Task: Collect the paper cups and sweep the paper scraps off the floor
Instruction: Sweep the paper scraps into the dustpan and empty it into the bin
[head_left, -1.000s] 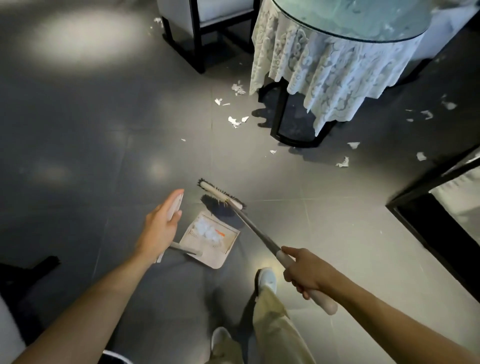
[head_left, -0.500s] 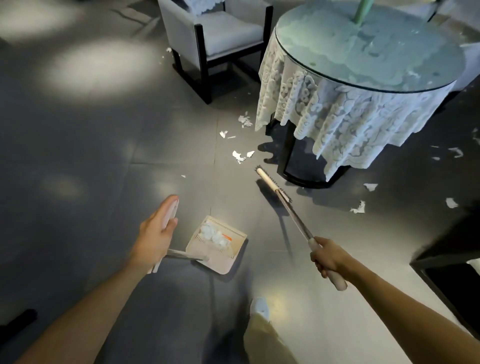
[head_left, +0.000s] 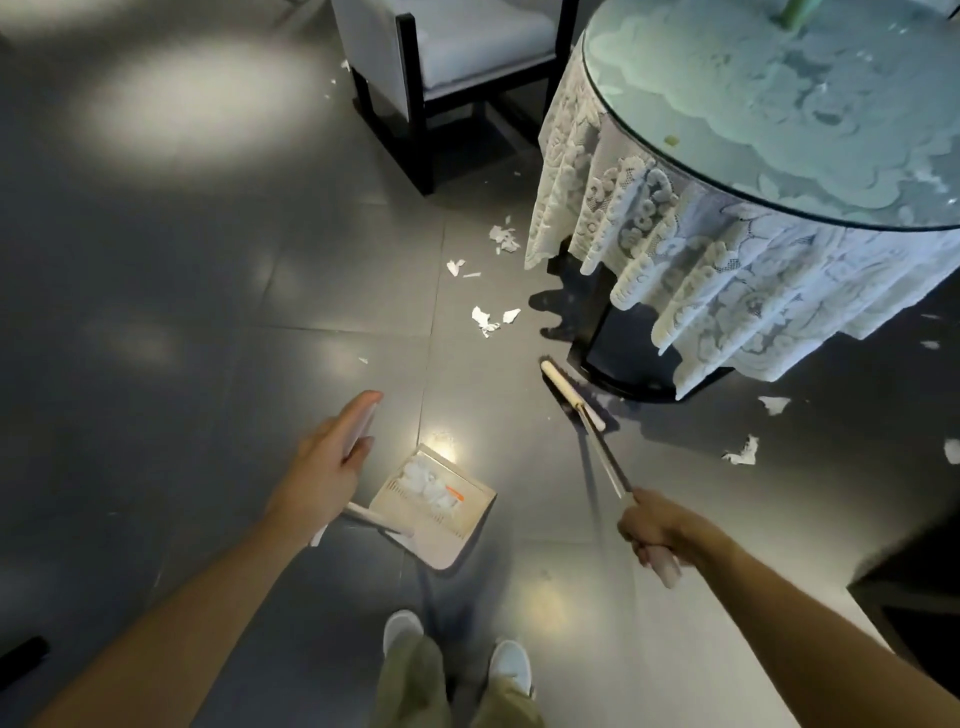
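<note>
Head view, lower left: the left hand (head_left: 332, 457) is wrapped on the upright handle of the dustpan (head_left: 457, 525), which is at bottom centre and already holds white bits. Above it, paper scraps (head_left: 488, 319) lie just left of the lace tablecloth (head_left: 675, 249). The broom (head_left: 571, 397) should reach past them and drag back toward the pan in short, low strokes (flicking would likely scatter them). Its shaft runs diagonally with the head toward upper left. The right hand (head_left: 652, 525), right of centre, clamps the grip end.
</note>
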